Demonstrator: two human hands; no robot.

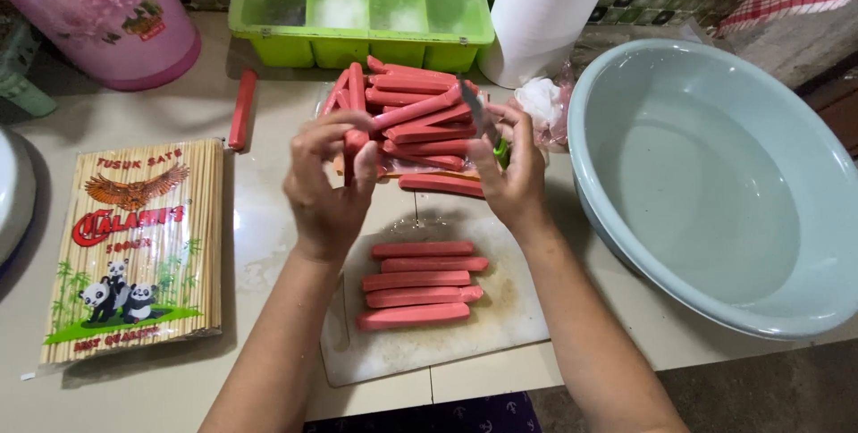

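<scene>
Both hands are raised above the cutting board, which lies on the bench at six o'clock. The left hand pinches one end of a red sausage between thumb and fingertips, and the sausage slants up toward one o'clock, across to the right hand. That hand's grip is closed around a small knife with a green handle, its blade pointing up beside the far end of the sausage; whether the blade touches it I cannot tell. Just behind the hands, at twelve o'clock, lies a pile of sausages on clear wrap. Five more sausages lie side by side on the board. A lone sausage rests at ten o'clock, a pack of bamboo skewers at nine, a wide pale bowl at three, and a green tray and a paper roll stand at the back.
</scene>
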